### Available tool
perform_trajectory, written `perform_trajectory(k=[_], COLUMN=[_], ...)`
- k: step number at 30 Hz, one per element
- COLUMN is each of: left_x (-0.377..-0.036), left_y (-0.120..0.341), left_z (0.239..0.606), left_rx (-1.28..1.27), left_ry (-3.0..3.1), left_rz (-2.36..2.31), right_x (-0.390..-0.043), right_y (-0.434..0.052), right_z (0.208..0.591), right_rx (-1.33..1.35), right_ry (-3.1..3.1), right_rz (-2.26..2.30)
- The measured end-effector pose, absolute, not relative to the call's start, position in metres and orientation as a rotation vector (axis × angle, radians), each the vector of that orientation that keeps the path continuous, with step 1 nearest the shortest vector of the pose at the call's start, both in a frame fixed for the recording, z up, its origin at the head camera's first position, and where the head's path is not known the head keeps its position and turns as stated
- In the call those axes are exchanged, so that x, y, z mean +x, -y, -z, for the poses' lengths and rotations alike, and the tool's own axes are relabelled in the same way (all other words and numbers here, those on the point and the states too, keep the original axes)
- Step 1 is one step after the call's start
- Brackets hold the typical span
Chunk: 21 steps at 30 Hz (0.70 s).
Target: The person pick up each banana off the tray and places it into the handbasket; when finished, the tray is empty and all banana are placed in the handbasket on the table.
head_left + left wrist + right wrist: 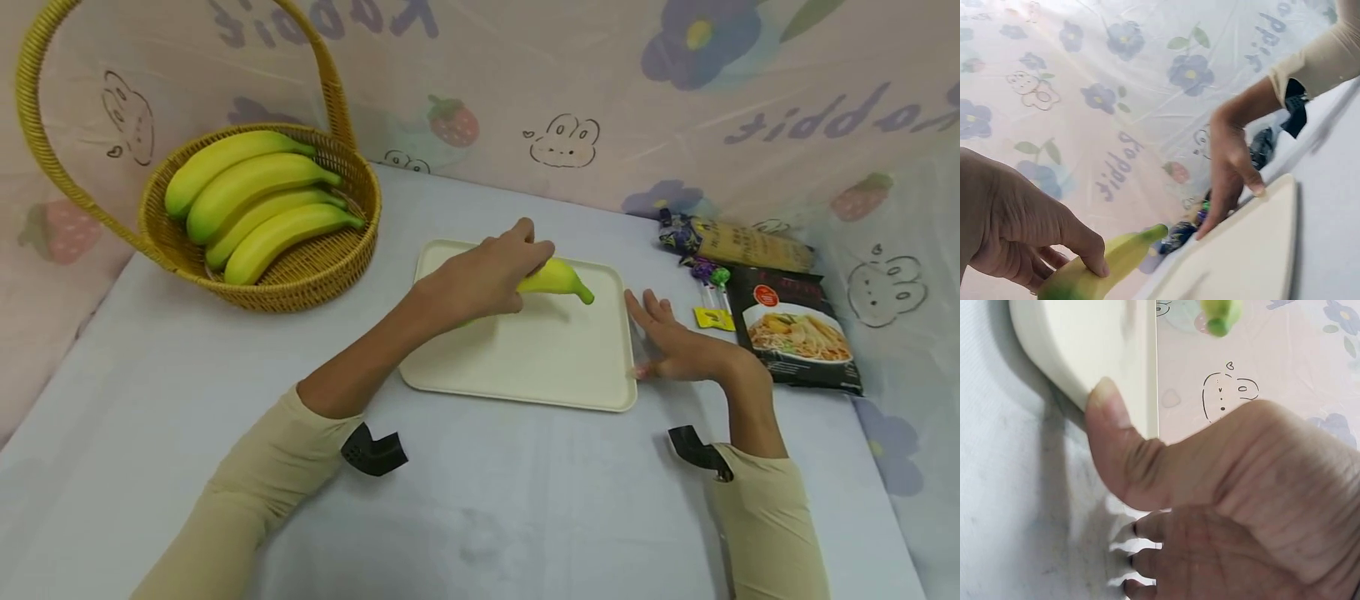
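Observation:
My left hand point(487, 275) grips a yellow banana with a green tip point(558, 279) just above the far part of a cream tray point(540, 358). In the left wrist view the fingers point(1016, 231) curl round the banana point(1104, 265), while the tray point(1254, 250) lies below. My right hand point(675, 342) lies flat on the table against the tray's right edge, fingers straight. The right wrist view shows its thumb point(1116, 444) pressed to the tray's rim point(1091, 344), and the banana's tip point(1219, 312) shows at the top.
A wicker basket point(300, 292) with a tall handle stands at the back left and holds several bananas point(255, 196). At the right lie a noodle packet point(795, 333), a snack packet point(742, 243) and lollipops point(712, 279). A printed plastic sheet backs the table.

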State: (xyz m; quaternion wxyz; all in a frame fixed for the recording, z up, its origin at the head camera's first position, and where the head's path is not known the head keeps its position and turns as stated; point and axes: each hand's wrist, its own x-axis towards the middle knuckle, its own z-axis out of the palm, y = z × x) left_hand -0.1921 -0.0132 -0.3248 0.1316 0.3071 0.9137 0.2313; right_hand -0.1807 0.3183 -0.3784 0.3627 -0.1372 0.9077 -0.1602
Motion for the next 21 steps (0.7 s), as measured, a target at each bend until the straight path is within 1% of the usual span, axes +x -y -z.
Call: perform_trajectory(k=[12,21], left_x=[-0.197,-0.197], left_y=[0.045,0.071], left_z=[0.295,0.279], left_rx=[0.712,0.655], left_ry=[-2.758,-2.827], left_rz=[-0.69,-0.727], right_x=[-0.181,-0.18], right_y=[-0.32,-0.318], right_z=[0.379,0.379], right_rx=[-0.364,-0.372], right_ry=[-2.34,-2.347], right_rz=[0.439,0.438])
